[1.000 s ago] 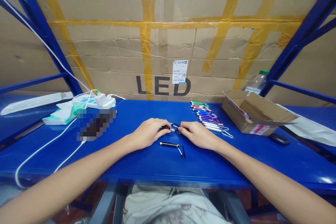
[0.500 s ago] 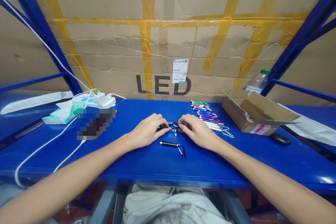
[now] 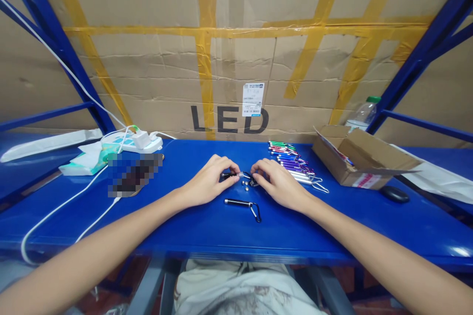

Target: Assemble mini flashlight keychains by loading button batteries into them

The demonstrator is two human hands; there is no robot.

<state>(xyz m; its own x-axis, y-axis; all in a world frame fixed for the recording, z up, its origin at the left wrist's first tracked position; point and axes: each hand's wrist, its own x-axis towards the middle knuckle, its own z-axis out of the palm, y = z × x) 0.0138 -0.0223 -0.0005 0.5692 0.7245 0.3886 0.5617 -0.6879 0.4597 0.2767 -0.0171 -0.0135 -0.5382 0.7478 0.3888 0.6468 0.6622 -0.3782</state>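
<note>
My left hand is closed on a slim black flashlight tube, pinched between thumb and fingers, with a pale end pointing right. My right hand has its fingers curled on a black carabiner clip just to the right of the tube; its fingertips partly hide the clip. Between the hands lie several small silver button cells on the blue table. Nearer to me rests another black flashlight, whole, with its carabiner attached at the right end.
Beyond my right hand, flashlights in green, red, blue, purple and silver lie in a row. An open cardboard box, a black mouse and a bottle are at right. To the left are a blurred-out phone, tissues and a power strip.
The tube in my left hand has tipped slightly, and its pale right end now shows past my fingertips. My right hand has barely moved.
</note>
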